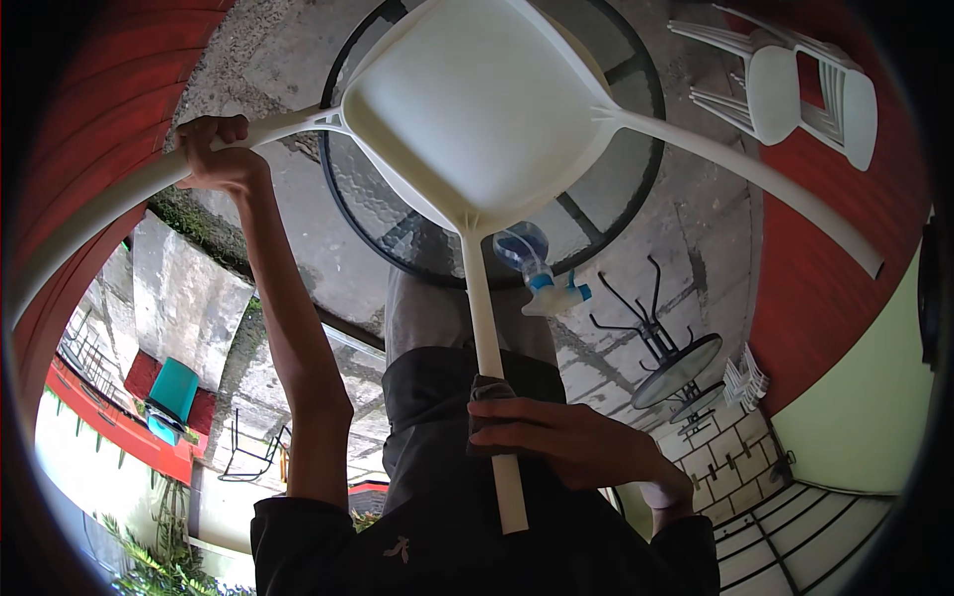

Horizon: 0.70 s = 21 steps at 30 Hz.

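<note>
A white plastic chair (477,119) rests upside down on a round glass table (343,189), its legs spreading toward me. My left hand (221,157) is closed around the leg on the left, at about the middle of its length. Lower down, my right hand (542,429) presses a dark grey-brown cloth (489,392) around the near leg (482,308), close to that leg's free end. Just right of this leg, a clear spray bottle (524,248) with a white and blue trigger head stands at the table's near edge.
Stacked white chairs (795,89) are at the far right by a red wall (815,219). Black-framed round tables (676,372) lie tipped over on the right. A teal container (174,387) sits at the left. Cracked concrete floor (293,219) surrounds the table.
</note>
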### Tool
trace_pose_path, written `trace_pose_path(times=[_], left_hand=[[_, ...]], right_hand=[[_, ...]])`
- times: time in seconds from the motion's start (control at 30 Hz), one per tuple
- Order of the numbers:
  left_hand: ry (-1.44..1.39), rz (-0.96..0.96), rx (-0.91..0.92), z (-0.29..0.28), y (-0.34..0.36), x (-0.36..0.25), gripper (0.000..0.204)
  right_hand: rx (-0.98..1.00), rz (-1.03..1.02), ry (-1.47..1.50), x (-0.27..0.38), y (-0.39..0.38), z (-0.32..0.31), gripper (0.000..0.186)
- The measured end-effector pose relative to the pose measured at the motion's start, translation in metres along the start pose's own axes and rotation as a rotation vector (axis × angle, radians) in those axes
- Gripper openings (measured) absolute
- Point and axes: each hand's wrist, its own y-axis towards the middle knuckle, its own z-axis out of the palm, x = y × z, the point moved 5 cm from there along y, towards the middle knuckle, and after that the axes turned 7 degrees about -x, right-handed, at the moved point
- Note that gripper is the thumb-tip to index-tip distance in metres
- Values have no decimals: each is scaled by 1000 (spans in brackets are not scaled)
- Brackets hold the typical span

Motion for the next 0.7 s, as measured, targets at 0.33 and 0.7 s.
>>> trace_pose_path(times=[0.33, 0.7], left_hand=[[48, 9, 17, 3, -3, -5, 12], [48, -11, 31, 3, -4, -5, 12]], right_hand=[[-393, 78, -86, -84, 64, -19, 53], [-26, 27, 187, 34, -36, 10, 52]])
